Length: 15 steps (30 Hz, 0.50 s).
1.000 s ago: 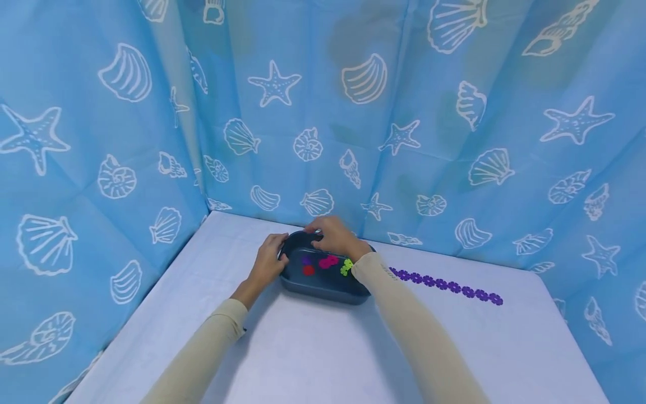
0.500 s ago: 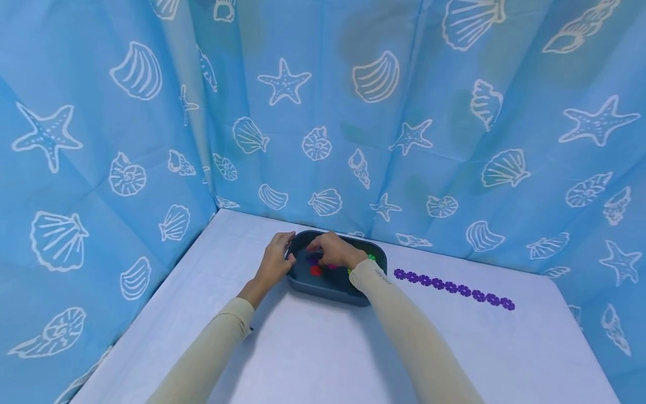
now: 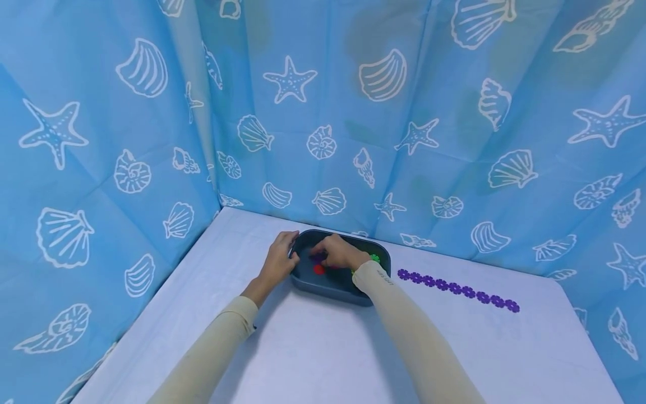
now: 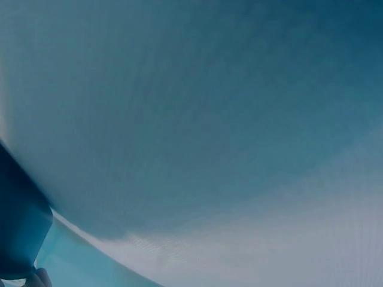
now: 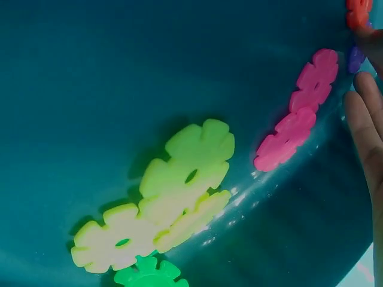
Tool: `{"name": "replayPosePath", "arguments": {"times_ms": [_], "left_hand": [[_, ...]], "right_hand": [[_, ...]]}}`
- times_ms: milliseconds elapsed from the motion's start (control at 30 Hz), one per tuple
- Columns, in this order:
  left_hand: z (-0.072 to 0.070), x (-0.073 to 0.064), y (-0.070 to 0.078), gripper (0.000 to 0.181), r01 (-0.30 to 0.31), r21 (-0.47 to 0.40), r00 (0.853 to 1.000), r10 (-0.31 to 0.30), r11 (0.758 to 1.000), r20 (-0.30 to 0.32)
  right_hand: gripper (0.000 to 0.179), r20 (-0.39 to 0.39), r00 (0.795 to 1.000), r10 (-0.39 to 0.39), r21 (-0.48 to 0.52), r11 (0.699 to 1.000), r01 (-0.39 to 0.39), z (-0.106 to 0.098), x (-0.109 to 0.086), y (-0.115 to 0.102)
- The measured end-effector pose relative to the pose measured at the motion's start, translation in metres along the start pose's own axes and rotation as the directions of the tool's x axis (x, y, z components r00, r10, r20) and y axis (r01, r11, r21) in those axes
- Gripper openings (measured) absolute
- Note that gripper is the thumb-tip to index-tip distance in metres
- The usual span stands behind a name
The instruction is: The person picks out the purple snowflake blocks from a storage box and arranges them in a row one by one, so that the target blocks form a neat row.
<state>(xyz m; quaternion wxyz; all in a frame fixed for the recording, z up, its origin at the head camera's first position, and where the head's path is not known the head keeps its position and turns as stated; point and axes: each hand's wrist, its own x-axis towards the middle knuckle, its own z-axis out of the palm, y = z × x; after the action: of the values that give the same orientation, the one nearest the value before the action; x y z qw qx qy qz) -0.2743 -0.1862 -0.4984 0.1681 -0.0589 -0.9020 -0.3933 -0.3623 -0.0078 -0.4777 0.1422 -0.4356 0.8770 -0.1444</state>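
Note:
A dark blue-grey plastic tub (image 3: 330, 292) stands on the white-covered table. My left hand (image 3: 275, 259) grips its left rim, with the thumb apart from the fingers. Inside the tub, my right hand (image 3: 340, 253) pinches a purple flower-shaped piece (image 5: 356, 58) between thumb and fingertips. Right beside that piece lies a red flower piece (image 3: 319, 269). Two joined pink flower pieces (image 5: 293, 113), a cluster of yellow-green flower pieces (image 5: 185, 179) and a green one (image 5: 152, 274) lie in the tub, partly hidden by my right hand in the head view.
A chain of several purple flower pieces (image 3: 455, 289) lies on the table (image 3: 323, 348) to the right of the tub. A blue curtain (image 3: 343, 112) with white shells and starfish stands behind and at the sides. The left wrist view shows mainly blurred tub wall and cloth.
My right hand has moved from the tub's far rim down inside to the purple piece. The left hand stays on the rim. The head view has shifted slightly.

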Motion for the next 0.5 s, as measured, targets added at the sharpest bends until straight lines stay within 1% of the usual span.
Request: {"name": "replayPosePath", "arguments": {"times_ms": [167,367,500], "left_hand": [[-0.0006,-0.0004,0.0003,0.056,0.002,-0.003,1.0,-0.002,1.0,0.0],[-0.0008,-0.0015,0.0,0.056,-0.005,0.003,1.0,0.005,1.0,0.002],[-0.0015,-0.001,0.0,0.056,0.005,0.012,1.0,-0.005,1.0,0.008]], "right_hand": [[0.037,-0.012,1.0,0.005,-0.002,1.0,-0.005,0.0004,0.0002,0.0002],[0.039,-0.01,1.0,-0.015,-0.002,1.0,0.015,0.0033,0.0012,0.0021],[0.039,-0.029,0.999,-0.035,-0.006,0.999,0.035,0.0046,0.0029,0.0023]]}}
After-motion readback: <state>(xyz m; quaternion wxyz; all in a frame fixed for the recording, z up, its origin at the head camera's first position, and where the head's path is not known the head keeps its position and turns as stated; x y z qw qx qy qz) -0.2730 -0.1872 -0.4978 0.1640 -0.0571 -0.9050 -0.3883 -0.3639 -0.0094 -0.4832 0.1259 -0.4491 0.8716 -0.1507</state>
